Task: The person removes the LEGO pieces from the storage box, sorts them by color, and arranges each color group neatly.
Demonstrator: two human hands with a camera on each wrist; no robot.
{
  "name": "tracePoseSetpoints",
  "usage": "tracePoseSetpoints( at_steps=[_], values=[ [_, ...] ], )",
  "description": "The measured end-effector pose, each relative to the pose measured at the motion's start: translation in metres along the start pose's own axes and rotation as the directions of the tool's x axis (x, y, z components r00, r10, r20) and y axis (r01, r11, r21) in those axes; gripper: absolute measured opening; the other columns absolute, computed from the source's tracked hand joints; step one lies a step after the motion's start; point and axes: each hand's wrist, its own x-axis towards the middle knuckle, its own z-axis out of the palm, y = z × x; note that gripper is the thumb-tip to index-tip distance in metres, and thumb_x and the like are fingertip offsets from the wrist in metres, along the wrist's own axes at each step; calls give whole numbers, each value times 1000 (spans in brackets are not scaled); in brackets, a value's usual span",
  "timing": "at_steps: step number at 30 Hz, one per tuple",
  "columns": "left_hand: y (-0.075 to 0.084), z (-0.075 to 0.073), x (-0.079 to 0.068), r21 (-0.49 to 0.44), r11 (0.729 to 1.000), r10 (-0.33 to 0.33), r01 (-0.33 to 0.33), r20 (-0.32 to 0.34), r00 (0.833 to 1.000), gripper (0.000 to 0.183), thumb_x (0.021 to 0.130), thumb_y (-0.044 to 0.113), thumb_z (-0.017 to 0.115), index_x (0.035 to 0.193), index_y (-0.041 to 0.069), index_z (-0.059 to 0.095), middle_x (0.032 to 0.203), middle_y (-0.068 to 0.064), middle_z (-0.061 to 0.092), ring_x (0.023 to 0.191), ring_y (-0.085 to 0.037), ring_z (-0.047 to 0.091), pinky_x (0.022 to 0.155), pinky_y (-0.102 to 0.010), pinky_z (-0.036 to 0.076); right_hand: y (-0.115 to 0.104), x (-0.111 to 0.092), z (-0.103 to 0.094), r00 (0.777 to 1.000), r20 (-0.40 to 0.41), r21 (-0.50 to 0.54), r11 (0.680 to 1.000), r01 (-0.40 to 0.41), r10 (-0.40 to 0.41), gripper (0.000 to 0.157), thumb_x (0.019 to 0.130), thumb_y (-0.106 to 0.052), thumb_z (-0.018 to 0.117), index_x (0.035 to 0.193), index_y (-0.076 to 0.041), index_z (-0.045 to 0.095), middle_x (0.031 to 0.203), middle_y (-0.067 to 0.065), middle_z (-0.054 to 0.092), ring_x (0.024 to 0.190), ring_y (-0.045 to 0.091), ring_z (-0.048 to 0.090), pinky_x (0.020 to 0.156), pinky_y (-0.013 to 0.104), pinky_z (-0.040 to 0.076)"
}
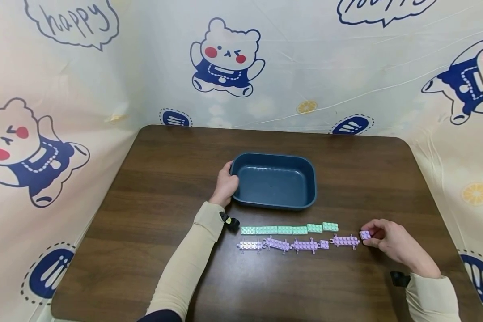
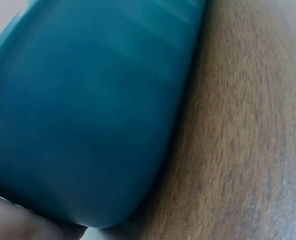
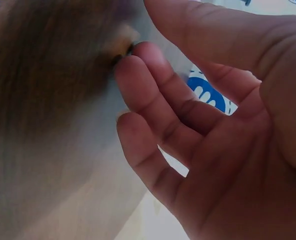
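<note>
At the left end of a dark blue plastic tub [image 1: 273, 206], my left hand [image 1: 225, 184] grips the rim, thumb toward the front. The tub's outer wall [image 2: 88, 110] fills much of the left wrist view. My right hand [image 1: 398, 243] pinches a small purple building brick [image 1: 365, 235] between thumb and fingertips, at the right end of a row of purple brick pieces [image 1: 305, 245]. In the right wrist view the other fingers [image 3: 138, 80] are loosely bent, and the brick is out of sight. Just behind the purple row lies a line of mint-green bricks [image 1: 285, 230].
Everything sits on a dark brown wooden table [image 1: 177, 165] with rounded corners. A cloth with printed bears [image 1: 227, 53] hangs behind it and along both sides. The tub's inside floor shows bare. Black camera straps circle both wrists.
</note>
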Motion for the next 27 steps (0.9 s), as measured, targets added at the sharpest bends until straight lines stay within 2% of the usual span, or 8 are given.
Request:
tracePoseSetpoints(
  at_steps=[4,11,15,27],
  values=[
    [-1,-1,-1,-7,1000,3,-3,2,1000,63,88,-7,39,148,14,38,147,-6,42,134,-25,38,109,-46,32,2,-1,2,1000,-11,5,1000,1,-1,22,76,-12,81,95,-8,70,82,-2,60,71,12,53,59,26,45],
    [-2,-1,-2,-13,1000,7,-7,7,1000,63,88,-8,39,147,14,39,146,-6,43,132,-25,39,109,-46,33,6,-3,12,993,-109,-39,999,32,-36,26,70,-12,85,94,-10,77,80,-3,58,68,7,50,57,24,44],
    [-1,-1,-2,-16,1000,10,-10,5,1000,63,88,-8,39,147,14,40,146,-6,43,132,-25,39,108,-47,33,9,-2,14,990,-132,-44,998,34,-40,28,69,-12,85,97,-10,78,78,-5,57,67,6,49,56,23,43],
    [-3,-2,2,-21,1000,7,-6,14,1000,62,89,-7,39,147,14,39,146,-6,43,132,-25,39,108,-46,34,14,1,17,993,-114,-28,999,29,-32,32,71,-14,85,101,-10,77,80,-4,56,68,8,48,56,23,42]
  ],
)
